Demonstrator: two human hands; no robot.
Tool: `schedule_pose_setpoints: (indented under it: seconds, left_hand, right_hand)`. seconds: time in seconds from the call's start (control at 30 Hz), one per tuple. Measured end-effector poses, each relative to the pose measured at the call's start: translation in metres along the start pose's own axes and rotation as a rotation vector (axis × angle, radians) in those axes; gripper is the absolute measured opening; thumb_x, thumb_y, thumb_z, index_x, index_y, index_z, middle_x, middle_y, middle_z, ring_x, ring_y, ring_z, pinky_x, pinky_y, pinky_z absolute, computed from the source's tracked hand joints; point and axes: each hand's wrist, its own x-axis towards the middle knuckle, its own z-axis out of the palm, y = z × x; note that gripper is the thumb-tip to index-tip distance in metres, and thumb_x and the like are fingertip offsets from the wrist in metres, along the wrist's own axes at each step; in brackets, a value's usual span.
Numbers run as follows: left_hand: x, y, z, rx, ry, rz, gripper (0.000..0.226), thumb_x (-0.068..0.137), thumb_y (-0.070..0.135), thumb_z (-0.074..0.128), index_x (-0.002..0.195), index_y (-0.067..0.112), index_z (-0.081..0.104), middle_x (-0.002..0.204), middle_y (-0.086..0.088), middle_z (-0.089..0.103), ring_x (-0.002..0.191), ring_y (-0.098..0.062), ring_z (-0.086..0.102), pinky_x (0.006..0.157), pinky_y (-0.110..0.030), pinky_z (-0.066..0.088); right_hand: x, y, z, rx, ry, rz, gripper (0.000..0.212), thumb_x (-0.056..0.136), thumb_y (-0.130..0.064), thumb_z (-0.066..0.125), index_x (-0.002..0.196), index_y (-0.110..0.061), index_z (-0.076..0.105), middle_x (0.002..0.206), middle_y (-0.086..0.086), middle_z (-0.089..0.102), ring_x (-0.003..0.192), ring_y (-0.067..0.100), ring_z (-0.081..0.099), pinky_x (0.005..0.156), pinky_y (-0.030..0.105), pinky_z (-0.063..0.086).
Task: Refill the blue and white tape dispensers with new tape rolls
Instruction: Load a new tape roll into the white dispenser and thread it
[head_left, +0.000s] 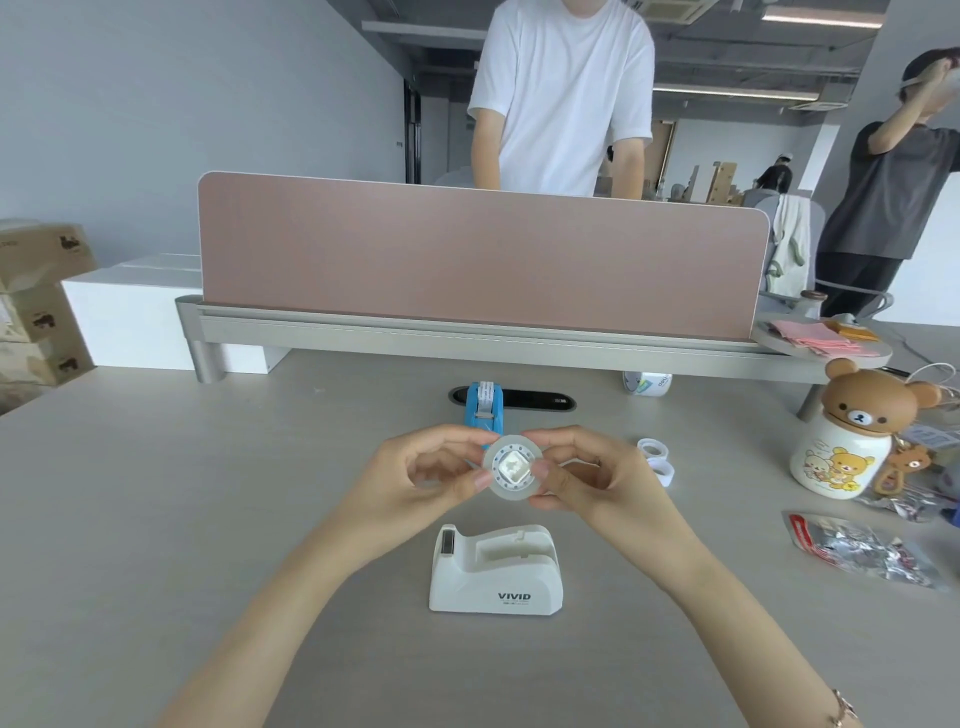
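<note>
Head view: tape roll held in the air directly above the open white dispenser.

Left hand (439, 470) and right hand (587, 470) pinch the tape roll (513, 470) by its rim, fingers clamped on either side, its hole facing the camera. The white dispenser (496, 574) sits just nearer the worktop's near edge, cradle empty, long axis left-right; the blue dispenser (484, 408) stands behind, already threaded.
</note>
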Motion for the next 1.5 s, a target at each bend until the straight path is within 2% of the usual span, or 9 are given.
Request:
schedule_pose_setpoints:
  seconds: [0.13,0.23,0.37,0.67,0.8,1.0,1.17,1.33,1.5]
  left_hand:
    - [-0.001,0.001,0.0,-0.002,0.001,0.019,0.027,0.075,0.028,0.07,0.101,0.028,0.076,0.096,0.004,0.076,0.094,-0.01,0.069,0.088,-0.019,0.052]
    - [-0.001,0.0,0.001,-0.06,0.025,0.022,0.024,0.069,0.024,0.072,0.092,0.027,0.078,0.091,-0.001,0.076,0.086,-0.008,0.07,0.081,-0.016,0.052]
    - [0.0,-0.001,0.0,-0.089,0.028,0.048,0.022,0.069,0.018,0.071,0.09,0.016,0.078,0.09,-0.004,0.076,0.078,-0.004,0.07,0.073,-0.01,0.05]
    - [0.001,-0.006,0.001,-0.059,0.048,0.063,0.022,0.072,0.021,0.07,0.091,0.012,0.078,0.09,-0.001,0.077,0.083,-0.008,0.072,0.075,-0.012,0.051]
    - [0.001,-0.007,0.002,-0.008,0.06,0.065,0.015,0.075,0.027,0.069,0.088,0.026,0.079,0.088,0.009,0.077,0.086,-0.008,0.072,0.08,-0.016,0.053]
    - [0.002,-0.011,0.002,0.11,0.039,0.083,0.02,0.082,0.014,0.069,0.097,0.024,0.076,0.094,0.011,0.075,0.087,-0.002,0.069,0.081,-0.01,0.049]
    - [0.003,-0.015,0.004,0.226,0.083,0.173,0.021,0.081,0.018,0.069,0.094,0.034,0.075,0.096,0.015,0.073,0.086,-0.004,0.069,0.08,-0.013,0.051]
    - [0.005,-0.024,0.007,0.383,0.15,0.277,0.016,0.082,0.012,0.07,0.093,0.021,0.077,0.084,0.011,0.075,0.08,-0.005,0.067,0.074,-0.015,0.051]
    - [0.005,-0.027,0.007,0.507,0.183,0.35,0.015,0.082,0.007,0.071,0.09,0.018,0.077,0.08,0.012,0.07,0.076,0.004,0.063,0.071,-0.007,0.045]
  right_hand:
    - [0.0,0.001,-0.003,-0.017,-0.03,0.009,0.022,0.09,-0.009,0.06,0.108,-0.017,0.071,0.101,0.007,0.074,0.091,0.018,0.072,0.077,0.027,0.06]
    - [-0.001,0.0,-0.004,0.042,-0.069,0.039,0.022,0.091,-0.006,0.058,0.108,-0.013,0.07,0.104,0.011,0.073,0.092,0.017,0.072,0.074,0.022,0.059]
    - [-0.002,0.0,-0.002,0.094,-0.111,0.048,0.023,0.09,-0.006,0.057,0.108,-0.012,0.071,0.106,0.013,0.073,0.096,0.02,0.071,0.074,0.022,0.058]
    - [-0.002,0.002,-0.002,0.089,-0.145,0.052,0.023,0.091,-0.007,0.056,0.109,-0.01,0.07,0.106,0.011,0.073,0.099,0.02,0.07,0.078,0.026,0.058]
    - [-0.001,0.002,-0.001,0.092,-0.138,0.071,0.022,0.091,-0.007,0.056,0.108,-0.01,0.07,0.105,0.009,0.074,0.095,0.017,0.071,0.074,0.022,0.057]
    - [-0.001,0.004,-0.001,0.074,-0.101,0.109,0.022,0.093,-0.007,0.055,0.105,-0.014,0.071,0.1,0.004,0.075,0.092,0.013,0.072,0.074,0.019,0.057]
    - [-0.001,0.003,-0.001,0.071,-0.116,0.127,0.02,0.093,-0.009,0.054,0.106,-0.01,0.07,0.1,0.002,0.076,0.093,0.014,0.072,0.076,0.02,0.057]
    - [-0.001,0.002,-0.001,0.055,-0.102,0.152,0.019,0.093,-0.013,0.056,0.105,-0.011,0.07,0.101,0.004,0.076,0.093,0.018,0.072,0.077,0.019,0.057]
    - [0.0,0.002,0.001,0.048,-0.097,0.165,0.018,0.093,-0.013,0.056,0.104,-0.012,0.07,0.1,0.002,0.076,0.091,0.013,0.072,0.075,0.018,0.057]
